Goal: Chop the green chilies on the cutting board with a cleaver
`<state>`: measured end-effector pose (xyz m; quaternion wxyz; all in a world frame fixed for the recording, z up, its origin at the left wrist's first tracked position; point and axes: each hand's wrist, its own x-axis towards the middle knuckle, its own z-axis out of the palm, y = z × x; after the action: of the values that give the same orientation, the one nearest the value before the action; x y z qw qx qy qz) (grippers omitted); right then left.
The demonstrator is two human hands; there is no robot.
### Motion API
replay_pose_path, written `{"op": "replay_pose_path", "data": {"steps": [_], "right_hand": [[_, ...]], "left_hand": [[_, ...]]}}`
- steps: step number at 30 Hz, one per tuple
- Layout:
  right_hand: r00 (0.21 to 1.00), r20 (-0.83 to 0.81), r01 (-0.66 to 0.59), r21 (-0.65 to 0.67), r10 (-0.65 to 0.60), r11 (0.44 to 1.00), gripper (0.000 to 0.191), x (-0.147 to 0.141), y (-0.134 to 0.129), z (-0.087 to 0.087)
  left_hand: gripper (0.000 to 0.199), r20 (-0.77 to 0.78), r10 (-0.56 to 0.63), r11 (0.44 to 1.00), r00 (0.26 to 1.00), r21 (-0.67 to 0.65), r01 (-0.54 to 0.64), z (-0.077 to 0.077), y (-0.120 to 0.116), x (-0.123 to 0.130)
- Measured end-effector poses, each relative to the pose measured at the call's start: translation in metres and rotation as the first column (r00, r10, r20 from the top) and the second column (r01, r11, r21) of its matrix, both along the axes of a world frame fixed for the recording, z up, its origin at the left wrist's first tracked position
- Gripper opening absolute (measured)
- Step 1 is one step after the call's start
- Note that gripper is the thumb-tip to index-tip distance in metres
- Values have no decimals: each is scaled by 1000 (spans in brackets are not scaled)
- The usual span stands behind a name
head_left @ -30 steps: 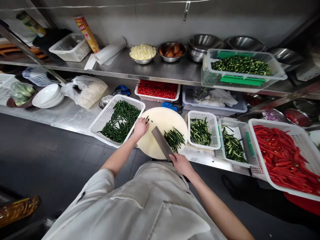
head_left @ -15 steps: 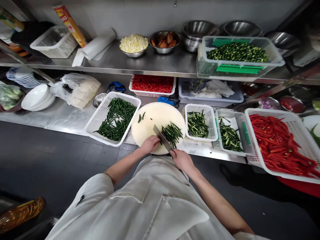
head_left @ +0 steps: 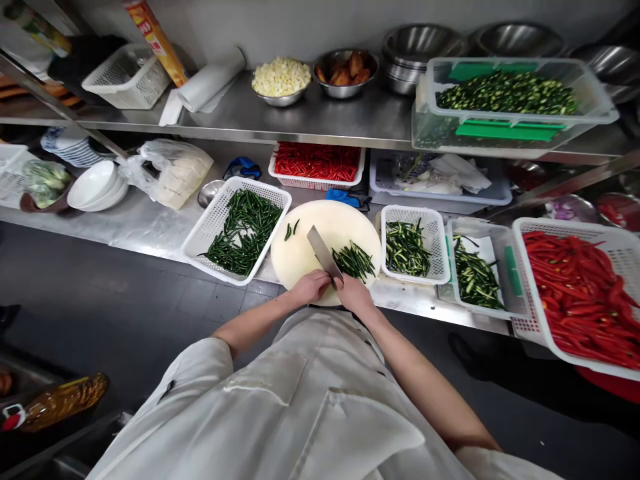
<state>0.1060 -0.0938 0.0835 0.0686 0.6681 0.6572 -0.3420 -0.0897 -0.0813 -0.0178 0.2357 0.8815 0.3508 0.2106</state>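
Observation:
On the round white cutting board (head_left: 300, 250), my right hand (head_left: 354, 293) grips the handle of a kitchen knife (head_left: 321, 248). The blade points away and to the left, tilted across the board. My left hand (head_left: 311, 287) is closed beside the blade, its fingertips almost meeting my right hand. A dark green chili is pinched there, largely hidden by the fingers. A pile of sliced green chilies (head_left: 355, 260) lies right of the blade. Two small chili pieces (head_left: 291, 231) sit at the board's upper left. Left of the board, a white basket (head_left: 193, 250) holds whole green chilies (head_left: 240, 233).
A small white basket (head_left: 443, 270) and a clear container (head_left: 515, 303) with cut green chilies stand right of the board. Beyond is a basket of red chilies (head_left: 585, 300). Behind, a steel shelf (head_left: 345, 127) overhangs the counter, carrying bowls and a large chili container (head_left: 515, 137).
My right hand has moved in closer to my left hand, and the knife has turned slightly. The whole view has shifted, so things appear farther right.

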Motion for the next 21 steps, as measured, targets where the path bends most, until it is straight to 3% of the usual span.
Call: {"op": "replay_pose_path", "data": {"steps": [4, 8, 11, 13, 18, 21], "right_hand": [[996, -92, 8, 94, 0, 996, 39, -11, 20, -4], [967, -242, 127, 186, -80, 974, 41, 18, -1, -6], [938, -314, 212, 176, -149, 961, 46, 41, -22, -7], [934, -317, 224, 149, -168, 963, 48, 52, -34, -6], [954, -271, 154, 76, -128, 985, 47, 68, -67, 1], [966, -253, 66, 43, -53, 997, 48, 85, -88, 5]], "left_hand": [[22, -4, 6, 1000, 1000, 24, -6, 8, 7, -12], [19, 59, 208, 974, 976, 80, -213, 17, 25, -38], [21, 92, 315, 943, 945, 84, -322, 18, 44, -50], [26, 85, 297, 950, 951, 75, -303, 15, 57, -51], [30, -59, 53, 996, 997, 72, -49, 9, 74, -58], [28, -97, 65, 994, 993, 89, -56, 10, 71, -77]]}}
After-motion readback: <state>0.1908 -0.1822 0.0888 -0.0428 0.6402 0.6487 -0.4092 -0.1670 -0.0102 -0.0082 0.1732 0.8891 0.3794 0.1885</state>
